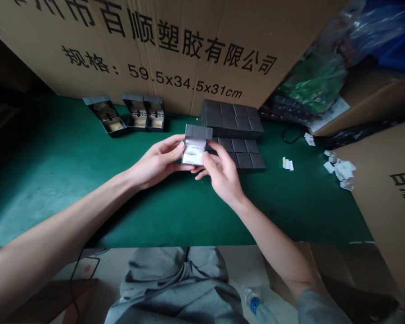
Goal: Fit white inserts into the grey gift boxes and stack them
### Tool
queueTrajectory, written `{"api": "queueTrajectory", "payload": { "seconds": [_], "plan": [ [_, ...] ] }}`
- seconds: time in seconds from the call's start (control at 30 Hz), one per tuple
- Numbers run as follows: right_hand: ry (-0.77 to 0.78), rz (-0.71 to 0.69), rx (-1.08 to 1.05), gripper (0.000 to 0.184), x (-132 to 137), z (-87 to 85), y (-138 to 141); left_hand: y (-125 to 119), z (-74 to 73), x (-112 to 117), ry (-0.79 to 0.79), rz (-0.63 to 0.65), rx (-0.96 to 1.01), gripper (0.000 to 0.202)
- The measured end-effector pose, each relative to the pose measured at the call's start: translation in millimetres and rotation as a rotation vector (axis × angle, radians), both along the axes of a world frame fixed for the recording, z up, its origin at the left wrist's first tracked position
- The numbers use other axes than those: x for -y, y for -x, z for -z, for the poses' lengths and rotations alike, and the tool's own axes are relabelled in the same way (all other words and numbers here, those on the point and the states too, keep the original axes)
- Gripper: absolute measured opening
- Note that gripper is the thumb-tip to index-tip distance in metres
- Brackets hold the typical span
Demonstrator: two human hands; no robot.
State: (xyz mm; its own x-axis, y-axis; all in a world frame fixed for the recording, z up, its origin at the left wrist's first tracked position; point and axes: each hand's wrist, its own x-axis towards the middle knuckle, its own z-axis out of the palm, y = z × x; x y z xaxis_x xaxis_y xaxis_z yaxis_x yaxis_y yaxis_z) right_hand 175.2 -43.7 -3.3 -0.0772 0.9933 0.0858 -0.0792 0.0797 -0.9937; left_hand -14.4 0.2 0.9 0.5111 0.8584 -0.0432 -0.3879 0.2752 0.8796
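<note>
Both my hands hold a small open dark grey gift box (195,145) above the green mat (54,193), its lid standing up and its white insert facing me. My left hand (157,162) grips the box's left side, with the fingertips against its lower edge. My right hand (221,173) pinches its right side. Behind my right hand lie stacked closed dark grey boxes (234,135). Several open boxes (135,112) with pale inserts stand at the back left of the mat, out of reach of my fingers.
A large printed cardboard carton (155,49) stands along the mat's back edge, with more cardboard at the right (381,189). White paper scraps (339,170) lie at the mat's right. A plastic bag (310,81) sits at the back right. Below the mat are a grey hoodie (175,288) and a water bottle (258,307).
</note>
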Motion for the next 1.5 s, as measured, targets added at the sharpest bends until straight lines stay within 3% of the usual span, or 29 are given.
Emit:
{"api": "queueTrajectory", "payload": {
  "seconds": [0.13,0.33,0.8,1.1,1.33,1.5],
  "plan": [
    [0.026,-0.057,-0.007,0.07,-0.9,-0.7,-3.1,2.0,-3.5,0.4,-0.034,0.013,-0.032,0.039],
    [0.026,-0.095,-0.013,0.073,-1.4,0.9,-6.4,3.3,-4.2,1.0,-0.079,0.042,-0.06,0.039],
    [-0.042,-0.033,0.039,0.042,1.8,4.9,-1.5,-0.2,-4.4,2.2,-0.006,-0.013,-0.083,0.028],
    [-0.045,-0.023,0.024,0.04,4.8,0.9,-1.4,0.8,-0.7,3.0,-0.046,0.029,-0.123,0.028],
    [-0.035,0.011,0.078,0.043,5.1,2.0,-0.8,-0.2,1.8,4.1,-0.079,-0.039,-0.169,0.036],
    [-0.128,0.016,0.262,0.047,6.6,1.3,-4.2,-0.9,5.8,1.1,-0.079,-0.049,-0.185,0.043]
  ]
}}
